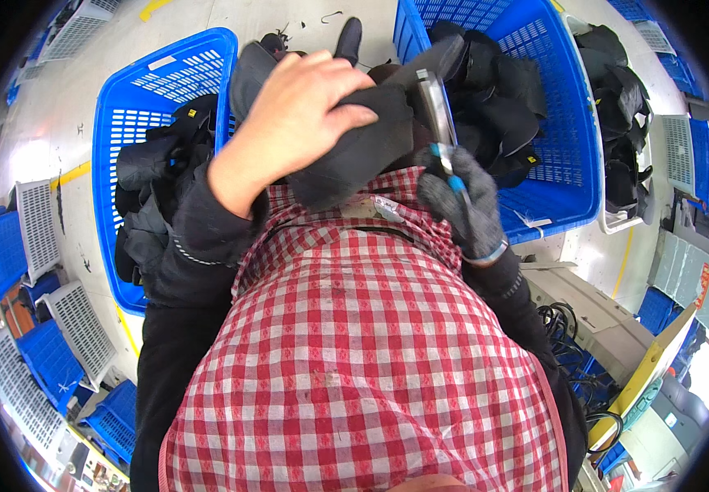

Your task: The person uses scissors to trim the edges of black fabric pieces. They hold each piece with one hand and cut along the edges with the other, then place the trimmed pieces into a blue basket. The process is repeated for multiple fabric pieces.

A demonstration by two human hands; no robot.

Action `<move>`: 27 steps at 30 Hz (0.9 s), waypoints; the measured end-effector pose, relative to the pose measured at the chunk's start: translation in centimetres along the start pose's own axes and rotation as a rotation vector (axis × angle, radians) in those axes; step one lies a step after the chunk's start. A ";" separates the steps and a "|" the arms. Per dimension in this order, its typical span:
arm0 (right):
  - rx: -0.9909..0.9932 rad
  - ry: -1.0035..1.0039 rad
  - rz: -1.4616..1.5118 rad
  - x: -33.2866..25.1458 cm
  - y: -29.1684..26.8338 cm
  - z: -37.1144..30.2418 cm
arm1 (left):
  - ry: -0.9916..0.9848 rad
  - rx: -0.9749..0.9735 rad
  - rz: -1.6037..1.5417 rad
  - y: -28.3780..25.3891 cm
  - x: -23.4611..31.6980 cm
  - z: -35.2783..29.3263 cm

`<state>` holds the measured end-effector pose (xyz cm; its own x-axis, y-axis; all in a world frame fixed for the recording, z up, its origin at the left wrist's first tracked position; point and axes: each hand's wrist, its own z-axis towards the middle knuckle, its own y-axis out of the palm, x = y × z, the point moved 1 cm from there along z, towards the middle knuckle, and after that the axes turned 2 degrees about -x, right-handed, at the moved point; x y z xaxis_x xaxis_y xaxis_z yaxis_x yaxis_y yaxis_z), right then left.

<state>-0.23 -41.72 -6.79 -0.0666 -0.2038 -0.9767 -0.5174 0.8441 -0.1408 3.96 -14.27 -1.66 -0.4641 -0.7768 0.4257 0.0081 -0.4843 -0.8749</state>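
Observation:
My bare left hand (pixel 301 115) is over my lap, its fingers bent around the far side of a dark, bent fabric piece (pixel 362 152) and its thumb lying across the top. The piece looks like a shoe upper, though its full shape is hidden. In a grey knitted glove, my right hand (pixel 465 201) grips a slim metal tool (pixel 436 107) with blue tape on its handle. The tool points away from me beside the piece; its exact kind is unclear. A red-and-white checked apron (pixel 354 328) covers my lap.
Blue plastic baskets stand close on both sides, the left basket (pixel 104 156) and the right basket (pixel 580 156) each holding black pieces. Farther right, a white basket (pixel 622 221) holds more. Cables (pixel 563 324) hang by a beige machine part (pixel 588 316). Stacked crates (pixel 38 225) line the left.

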 end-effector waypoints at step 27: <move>-0.318 0.213 0.565 1.0 6.3 4.1 | -0.023 0.247 -0.063 -0.3 -5.1 -4.7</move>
<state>-0.07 -34.58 -9.34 -0.5499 0.1050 -0.8286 -0.5773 0.6692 0.4679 2.15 -8.31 -4.66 -0.4502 -0.7498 0.4850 0.1975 -0.6133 -0.7648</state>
